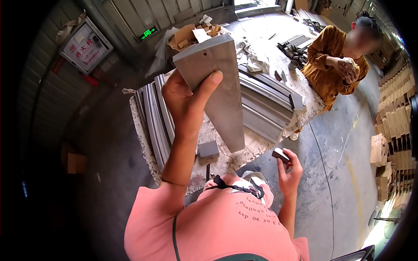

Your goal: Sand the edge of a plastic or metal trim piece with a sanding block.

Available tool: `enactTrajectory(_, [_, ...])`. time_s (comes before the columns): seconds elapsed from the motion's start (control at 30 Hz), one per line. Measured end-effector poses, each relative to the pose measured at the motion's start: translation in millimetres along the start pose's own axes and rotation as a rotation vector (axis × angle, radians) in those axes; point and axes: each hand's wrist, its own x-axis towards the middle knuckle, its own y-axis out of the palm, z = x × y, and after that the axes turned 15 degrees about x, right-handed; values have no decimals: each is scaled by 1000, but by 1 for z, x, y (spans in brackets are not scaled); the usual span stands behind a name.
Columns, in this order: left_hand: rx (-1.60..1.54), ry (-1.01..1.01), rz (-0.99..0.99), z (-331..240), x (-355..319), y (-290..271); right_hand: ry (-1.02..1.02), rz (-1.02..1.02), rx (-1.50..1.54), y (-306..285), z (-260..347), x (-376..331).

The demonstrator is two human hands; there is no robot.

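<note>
My left hand (191,95) is raised in front of me and clamps a long flat grey metal bar (222,100) near its upper end, thumb across its broad face. The bar has a small hole near its top and slants down toward the table. Low at my right side, my right hand (289,172) grips a small dark rectangular block (281,155) between thumb and fingers; its exact kind I cannot make out. Under the bar stands a worktable (257,148) with a worn, pale cover. On it lies a short grey block (208,148), close to my left forearm.
Long metal profiles (152,117) lie on the table's left side, more (265,111) on its right. Behind is an open cardboard box (185,37). A person in a brown top (324,61) stands at the far right. A cable (324,169) crosses the floor near stacked cardboard (396,117).
</note>
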Motion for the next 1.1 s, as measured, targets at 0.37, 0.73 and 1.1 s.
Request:
enactTrajectory(0.37, [-73,-110,-9,29,8,0,-24,29,-53,9,-9,-4])
enactTrajectory(0.73, [-45,-102,86,25,1,-3,-82,103,-106,13,3,12])
enactTrajectory(1.1, [358,249,-16,8,-6,-8,-192,169,-50,22,19,28])
